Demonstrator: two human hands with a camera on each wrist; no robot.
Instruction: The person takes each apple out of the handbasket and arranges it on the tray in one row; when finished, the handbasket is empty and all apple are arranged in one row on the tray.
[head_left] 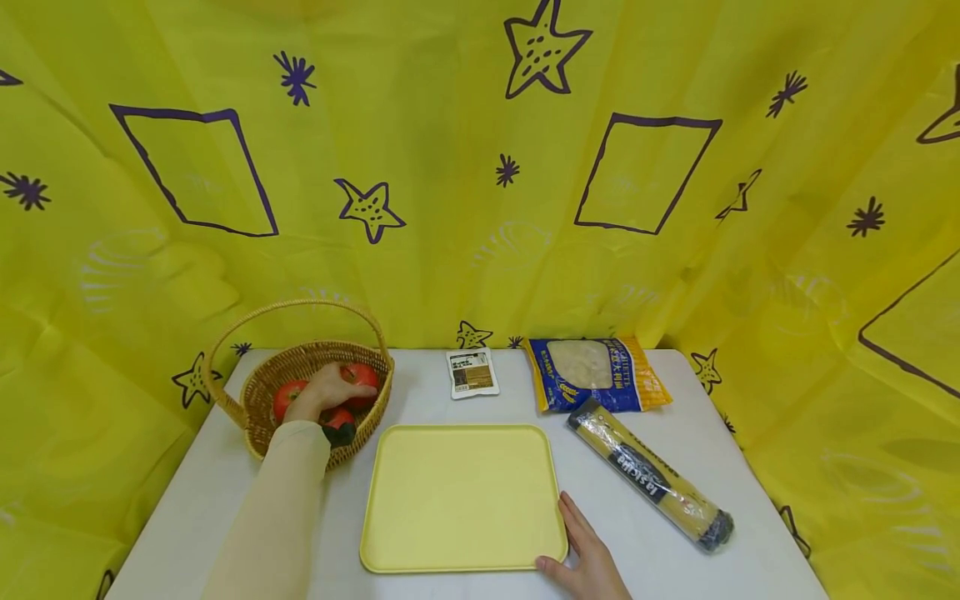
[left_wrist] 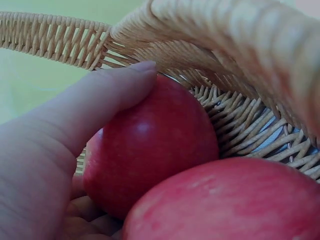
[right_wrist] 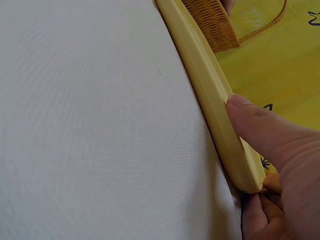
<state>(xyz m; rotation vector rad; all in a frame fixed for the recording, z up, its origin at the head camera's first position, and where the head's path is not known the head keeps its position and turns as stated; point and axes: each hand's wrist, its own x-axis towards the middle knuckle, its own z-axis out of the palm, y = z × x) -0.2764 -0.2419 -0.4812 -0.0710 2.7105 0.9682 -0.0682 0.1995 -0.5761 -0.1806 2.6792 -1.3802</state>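
Observation:
At the left, a wicker basket [head_left: 258,392] with an arched handle holds several red apples. My left hand [head_left: 326,387] reaches into it and grips one apple [left_wrist: 155,145], the thumb across its top and the fingers partly hidden underneath. Against that fruit lies another apple [left_wrist: 230,205] in the left wrist view. A pale yellow tray [head_left: 463,500] lies flat on the table in front of me. With its thumb and fingers, my right hand [head_left: 588,554] holds the tray's near right corner; the right wrist view shows the thumb [right_wrist: 250,112] on the tray's rim.
Behind the tray lies a small white packet [head_left: 472,373]. A blue and yellow pasta bag [head_left: 592,375] is at the back right, with a long spaghetti pack [head_left: 652,479] slanting in front of it. A yellow patterned curtain [head_left: 450,275] surrounds the white table [head_left: 420,375].

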